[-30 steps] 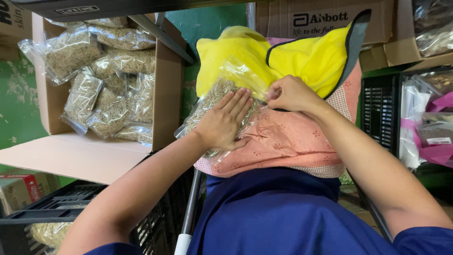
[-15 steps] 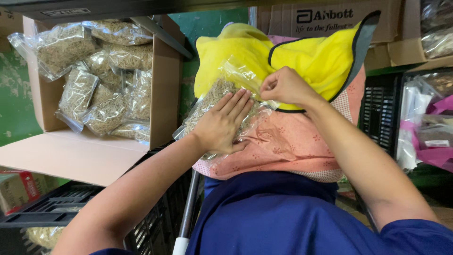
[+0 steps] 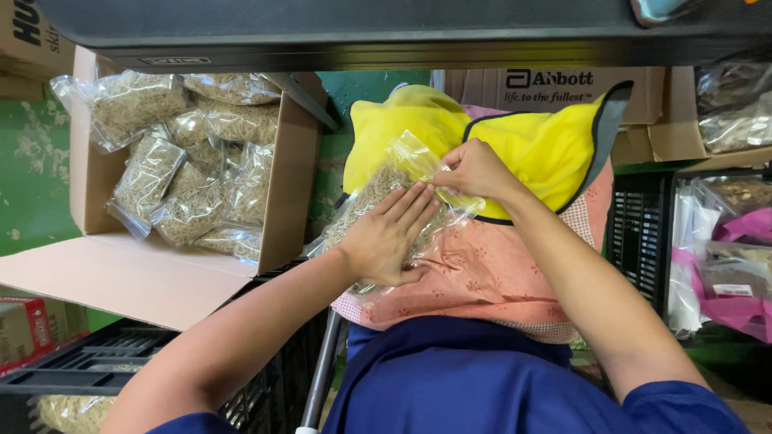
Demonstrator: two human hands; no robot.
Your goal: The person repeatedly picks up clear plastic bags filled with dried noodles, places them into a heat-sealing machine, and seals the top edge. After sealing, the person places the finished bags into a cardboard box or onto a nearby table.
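**First onlooker:** What is showing, going from left to right?

**Second onlooker:** At the far left, an open cardboard box is lying on its side, holding many clear packets of dried, straw-coloured material. To its right, the person's left hand is pressing flat, fingers spread and not clenched, on one clear bag of the same material. That bag is resting on a pink cloth over the person's lap, with a yellow cloth just beyond it.

**First onlooker:** And the other hand?

**Second onlooker:** The right hand is pinching the bag's empty upper end between fingertips and thumb.

**First onlooker:** How far along does the work look?

**Second onlooker:** I am judging that the bag is already filled and is being flattened, with its mouth being handled; I cannot tell whether it is sealed. It is not in the box with the others.

**First onlooker:** Which way is the bag lying?

**Second onlooker:** Its long axis is running diagonally, from lower left to upper right, with the mouth pointing up and right, towards the yellow cloth.
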